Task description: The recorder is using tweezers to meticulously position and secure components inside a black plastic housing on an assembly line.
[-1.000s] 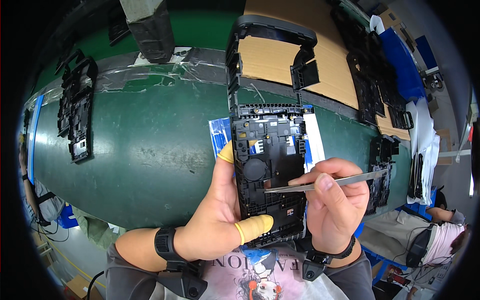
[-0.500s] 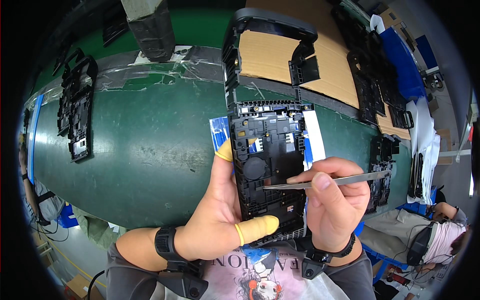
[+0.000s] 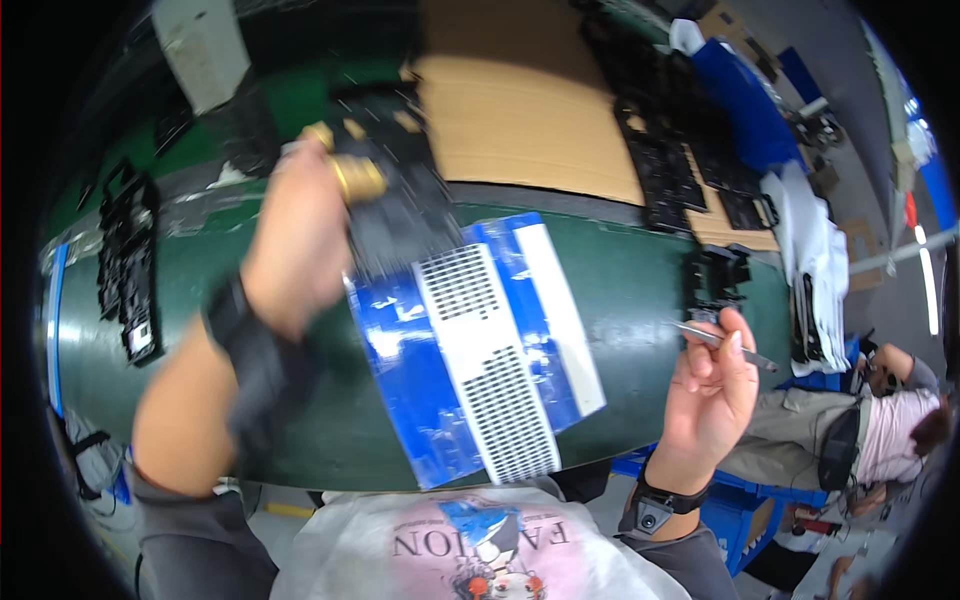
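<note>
a green workbench (image 3: 600, 270) fills the middle, with gear crowding its sides. the black frame (image 3: 405, 215) is over the far half, overlapping the far end of a blue sheet (image 3: 395, 400) in view, in the left hand (image 3: 300, 235). its yellow-capped fingers (image 3: 360, 180) look pressed onto the frame (tons of blur there, can't tell the exact grip or the height). main worry: a quick one-handed swing could let it slip, or bump the cardboard (image 3: 530, 120) just beside it. a low pass might scuff the white dotted strip (image 3: 510, 420) on the sheet. the right hand (image 3: 705, 390) pinches tweezers (image 3: 750, 358) between thumb and fingers, near a black part (image 3: 718, 270); a careless turn could scratch that. room-wise, green surface separates the sheet from the black parts at left (image 3: 130, 270), but the sheet's near end sits close to the bench's front edge.
</note>
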A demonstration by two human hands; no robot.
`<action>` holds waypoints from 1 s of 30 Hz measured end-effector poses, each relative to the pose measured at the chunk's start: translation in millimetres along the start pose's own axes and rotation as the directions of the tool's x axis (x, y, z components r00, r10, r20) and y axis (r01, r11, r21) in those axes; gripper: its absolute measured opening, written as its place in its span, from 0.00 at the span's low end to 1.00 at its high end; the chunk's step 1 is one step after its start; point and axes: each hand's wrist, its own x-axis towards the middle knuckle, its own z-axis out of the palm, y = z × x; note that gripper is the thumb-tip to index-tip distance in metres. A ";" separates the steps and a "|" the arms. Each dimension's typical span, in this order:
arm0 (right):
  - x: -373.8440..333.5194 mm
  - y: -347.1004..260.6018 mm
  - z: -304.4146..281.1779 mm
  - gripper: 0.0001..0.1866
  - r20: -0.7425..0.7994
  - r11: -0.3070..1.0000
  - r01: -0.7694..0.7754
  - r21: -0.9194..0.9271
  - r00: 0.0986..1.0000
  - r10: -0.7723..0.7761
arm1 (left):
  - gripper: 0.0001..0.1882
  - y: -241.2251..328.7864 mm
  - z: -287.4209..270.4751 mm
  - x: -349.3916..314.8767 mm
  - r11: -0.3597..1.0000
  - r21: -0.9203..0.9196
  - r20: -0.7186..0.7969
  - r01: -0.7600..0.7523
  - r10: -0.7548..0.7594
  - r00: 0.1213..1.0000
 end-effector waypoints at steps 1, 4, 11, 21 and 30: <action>-1.8 -3.1 -7.3 0.13 -0.014 1.000 0.008 -0.002 1.000 -0.008 | 0.10 17.1 -7.4 30.3 0.997 0.064 -0.008 -0.039 0.039 0.999; -9.7 -15.0 -20.6 0.11 -0.067 0.999 0.023 0.049 0.998 -0.020 | 0.18 65.7 -61.3 102.9 0.872 0.489 -0.273 -0.016 0.170 0.947; -14.4 -57.0 -82.1 0.11 -0.304 0.983 0.181 0.018 0.938 -0.167 | 0.10 -111.7 151.7 3.1 0.019 0.729 0.681 -0.684 0.071 0.728; -32.7 -60.2 -31.0 0.12 -0.040 0.956 0.292 0.028 0.956 -0.291 | 0.12 -168.8 207.7 -4.0 0.411 0.846 0.438 -0.340 -0.170 0.883; -7.7 -42.8 -19.7 0.11 0.026 0.980 0.190 0.050 0.981 -0.192 | 0.23 -2.2 97.6 -19.3 0.962 0.272 0.333 0.010 -0.104 0.937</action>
